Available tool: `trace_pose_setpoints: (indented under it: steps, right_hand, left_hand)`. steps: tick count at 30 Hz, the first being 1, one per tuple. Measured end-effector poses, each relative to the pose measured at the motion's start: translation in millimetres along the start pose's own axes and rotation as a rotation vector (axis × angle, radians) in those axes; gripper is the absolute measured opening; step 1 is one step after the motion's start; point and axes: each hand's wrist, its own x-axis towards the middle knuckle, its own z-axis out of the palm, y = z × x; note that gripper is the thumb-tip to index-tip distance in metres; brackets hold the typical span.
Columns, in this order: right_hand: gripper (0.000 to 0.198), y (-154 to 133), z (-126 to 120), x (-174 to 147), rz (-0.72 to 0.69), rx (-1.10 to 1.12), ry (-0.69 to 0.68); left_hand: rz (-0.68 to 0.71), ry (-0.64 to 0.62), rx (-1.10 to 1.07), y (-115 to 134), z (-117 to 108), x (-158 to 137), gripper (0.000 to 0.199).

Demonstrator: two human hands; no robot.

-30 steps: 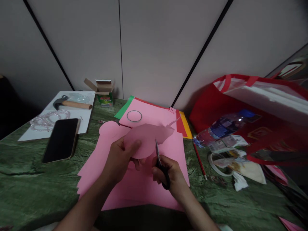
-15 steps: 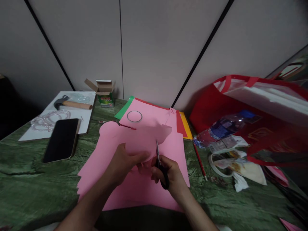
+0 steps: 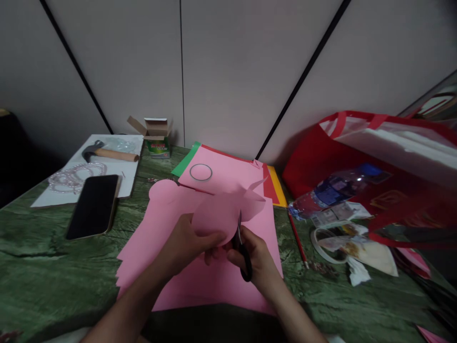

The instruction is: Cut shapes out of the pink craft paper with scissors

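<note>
My left hand (image 3: 194,243) pinches a pink paper piece (image 3: 216,212) by its lower edge, thumb on top. The piece has a rounded outline, and a partly cut strip curls up at its right side. In my right hand (image 3: 253,257) is a pair of scissors (image 3: 244,255) with black handles, its blades pointing up at the paper's right edge. Whether the blades are fully closed is hard to see. Beneath both hands lies a stack of pink paper sheets (image 3: 171,286). A pink disc shape (image 3: 164,190) rests at the stack's upper left corner.
Left are a phone (image 3: 93,207), a hammer (image 3: 114,155) and clear beads (image 3: 76,177) on a white board. Behind stands an opened green box (image 3: 159,147). A ring (image 3: 200,172) lies on the far paper. Right are a red pencil (image 3: 298,240), tape roll (image 3: 326,255), bottle (image 3: 332,190) and red bag (image 3: 307,150).
The paper piece has turned and lifted in my left hand, and its cut strip now curls up on the right. The scissors have shifted slightly right along the edge.
</note>
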Motion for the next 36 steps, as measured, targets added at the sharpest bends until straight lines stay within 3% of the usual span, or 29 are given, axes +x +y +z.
trace_pose_setpoints:
  steps: [21,36]
  right_hand:
    - [0.034,-11,3,0,0.022,-0.058,0.030]
    - [0.029,-2,2,-1,0.023,-0.047,0.054]
  left_hand:
    - [0.012,-0.004,0.029,2,-2,-2,0.016]
    - [0.011,-0.023,-0.004,1,-3,-1,0.014]
